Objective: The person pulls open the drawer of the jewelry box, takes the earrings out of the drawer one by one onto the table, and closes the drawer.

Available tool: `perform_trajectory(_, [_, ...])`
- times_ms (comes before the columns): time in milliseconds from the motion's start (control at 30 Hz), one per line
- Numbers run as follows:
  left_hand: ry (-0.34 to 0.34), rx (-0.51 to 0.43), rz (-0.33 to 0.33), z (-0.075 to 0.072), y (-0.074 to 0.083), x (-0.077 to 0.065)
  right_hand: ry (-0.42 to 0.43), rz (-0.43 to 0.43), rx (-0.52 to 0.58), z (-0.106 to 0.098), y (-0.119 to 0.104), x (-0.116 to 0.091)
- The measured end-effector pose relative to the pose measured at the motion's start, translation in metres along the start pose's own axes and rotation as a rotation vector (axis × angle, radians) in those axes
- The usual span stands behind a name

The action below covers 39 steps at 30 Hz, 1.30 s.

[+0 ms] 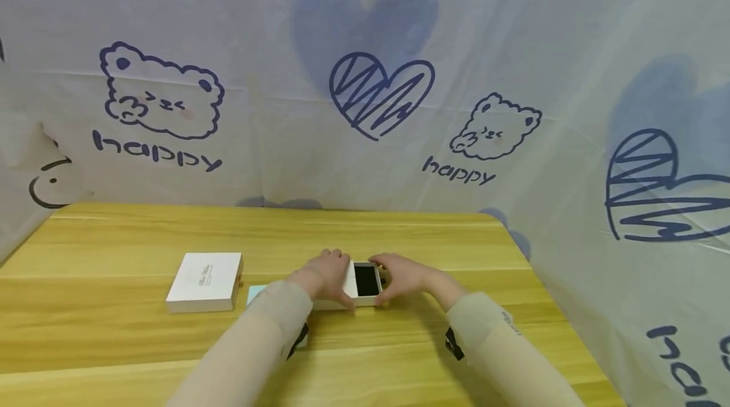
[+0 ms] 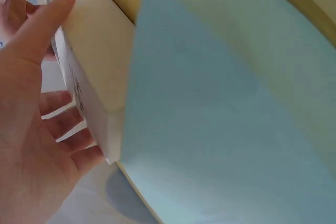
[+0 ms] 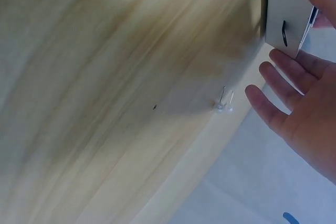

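My left hand (image 1: 329, 275) grips the white sleeve of a slide-out box (image 2: 97, 40), thumb on the near side and fingers on the far side. From the sleeve's right end a white drawer (image 1: 366, 301) with a black inside sticks partly out. My right hand (image 1: 405, 277) holds that drawer by its near and far sides, between thumb and fingers. A dark pull loop (image 3: 284, 33) shows on the drawer's end face in the right wrist view. Whether anything lies in the drawer cannot be made out.
A second white box (image 1: 205, 279) with small lettering lies closed on the left. Beside the held box is a light blue flat-sided thing (image 2: 199, 87), partly behind my left forearm. Two small pearl-headed pieces with thin pins (image 3: 220, 107) lie near the wooden table's edge.
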State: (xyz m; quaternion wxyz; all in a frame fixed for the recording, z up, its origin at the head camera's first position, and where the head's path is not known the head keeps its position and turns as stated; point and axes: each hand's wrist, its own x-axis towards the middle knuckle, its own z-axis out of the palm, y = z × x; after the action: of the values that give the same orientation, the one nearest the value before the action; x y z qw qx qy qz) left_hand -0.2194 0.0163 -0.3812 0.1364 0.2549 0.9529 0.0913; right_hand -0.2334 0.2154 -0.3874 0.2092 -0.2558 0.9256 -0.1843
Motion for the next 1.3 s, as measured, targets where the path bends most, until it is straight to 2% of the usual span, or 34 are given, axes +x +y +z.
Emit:
perform_trajectory(300, [-0.033, 0.131, -0.026, -0.018, -0.017, -0.014, 0.008, 0.015, -0.009, -0.003, -0.003, -0.001])
perform_trajectory(433, [-0.033, 0.093, -0.011, -0.022, -0.022, -0.013, 0.005, 0.025, -0.017, -0.006, -0.004, -0.001])
perform_trajectory(700, [-0.050, -0.075, -0.017, -0.020, -0.024, -0.008, 0.000, 0.028, -0.035, -0.006, -0.002, -0.001])
perform_trajectory(867, [-0.052, -0.102, -0.037, -0.017, -0.025, -0.008, 0.005, 0.027, -0.035, -0.005, -0.004, 0.000])
perform_trajectory(1300, [-0.054, -0.119, -0.040, -0.014, -0.025, -0.013, 0.003, 0.046, 0.030, 0.004, -0.012, 0.006])
